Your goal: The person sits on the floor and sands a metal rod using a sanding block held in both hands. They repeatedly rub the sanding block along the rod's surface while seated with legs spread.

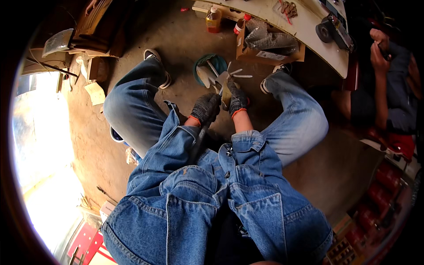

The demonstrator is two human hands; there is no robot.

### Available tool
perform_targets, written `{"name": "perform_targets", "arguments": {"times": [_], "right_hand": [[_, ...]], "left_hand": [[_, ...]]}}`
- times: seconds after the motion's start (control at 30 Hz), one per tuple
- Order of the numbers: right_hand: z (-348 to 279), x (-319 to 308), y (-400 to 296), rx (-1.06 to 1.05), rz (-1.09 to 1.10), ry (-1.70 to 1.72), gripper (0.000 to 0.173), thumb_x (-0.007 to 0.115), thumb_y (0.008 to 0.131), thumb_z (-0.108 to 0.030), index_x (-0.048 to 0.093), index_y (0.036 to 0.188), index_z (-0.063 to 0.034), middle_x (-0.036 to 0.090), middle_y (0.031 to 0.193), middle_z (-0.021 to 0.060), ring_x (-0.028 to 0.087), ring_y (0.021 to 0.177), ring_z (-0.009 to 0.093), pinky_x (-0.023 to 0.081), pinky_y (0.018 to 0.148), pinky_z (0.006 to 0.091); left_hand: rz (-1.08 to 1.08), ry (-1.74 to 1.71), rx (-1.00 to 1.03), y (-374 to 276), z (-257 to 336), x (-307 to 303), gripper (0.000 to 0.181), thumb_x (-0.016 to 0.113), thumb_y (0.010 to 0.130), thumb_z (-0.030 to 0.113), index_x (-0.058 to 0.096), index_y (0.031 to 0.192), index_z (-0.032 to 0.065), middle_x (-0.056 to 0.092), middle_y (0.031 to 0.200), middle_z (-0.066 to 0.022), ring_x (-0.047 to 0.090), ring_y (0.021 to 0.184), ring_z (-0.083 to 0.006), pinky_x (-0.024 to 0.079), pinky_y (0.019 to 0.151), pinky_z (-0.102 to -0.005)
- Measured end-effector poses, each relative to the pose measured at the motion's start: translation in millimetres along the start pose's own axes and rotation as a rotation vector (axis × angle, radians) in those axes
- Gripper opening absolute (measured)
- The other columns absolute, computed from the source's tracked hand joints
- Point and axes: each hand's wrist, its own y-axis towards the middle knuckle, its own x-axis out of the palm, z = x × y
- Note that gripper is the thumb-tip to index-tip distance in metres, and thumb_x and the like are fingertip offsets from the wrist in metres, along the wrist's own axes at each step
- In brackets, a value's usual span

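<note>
My left hand (206, 107), in a dark grey knit glove with an orange cuff, is closed around the handle of a pronged metal hand tool. Towards my lap the dark handle runs between my forearms. The tool's pale head (222, 78) points away from me, its several light prongs (239, 73) spread to the right. My right hand (238, 97), gloved the same way, grips a beige flat piece (226, 95) close against the tool head; its material is unclear. Just beyond stands a teal round basin (198, 78) with a pale bladed piece (206, 75) and a light rod in it.
A cardboard box (243, 49) of clear plastic wrap sits below a pale table (308, 29). Left of it stands a bottle of amber liquid (213, 21). At the right another person (381, 76) holds a small dark object. Wooden furniture (92, 29) is at upper left.
</note>
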Motion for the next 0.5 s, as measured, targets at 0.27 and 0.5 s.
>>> {"name": "perform_targets", "arguments": {"times": [0.27, 0.5], "right_hand": [[-17.9, -5.9, -5.5, -0.017, 0.099, -0.107, 0.063, 0.065, 0.079, -0.050, 0.060, 0.114, 0.0016, 0.063, 0.113, 0.0124, 0.059, 0.098, 0.020, 0.044, 0.085, 0.0307], [-10.6, -8.8, 14.7, -0.184, 0.082, 0.085, 0.058, 0.079, 0.070, -0.037, 0.061, 0.110, -0.0001, 0.064, 0.108, 0.0101, 0.059, 0.095, 0.019, 0.047, 0.084, 0.0346]], "left_hand": [[-0.063, 0.073, -0.028, 0.8, 9.8, 2.2, 0.028, 0.048, 0.092, 0.033, 0.057, 0.085, 0.0072, 0.051, 0.059, -0.0034, 0.046, 0.044, -0.0137, 0.037, 0.039, -0.0288], [-0.065, 0.219, 0.145, 12.8, -2.9, 6.0, 0.026, 0.047, 0.093, 0.030, 0.058, 0.087, 0.0075, 0.052, 0.059, -0.0029, 0.048, 0.046, -0.0134, 0.038, 0.042, -0.0283]]}}
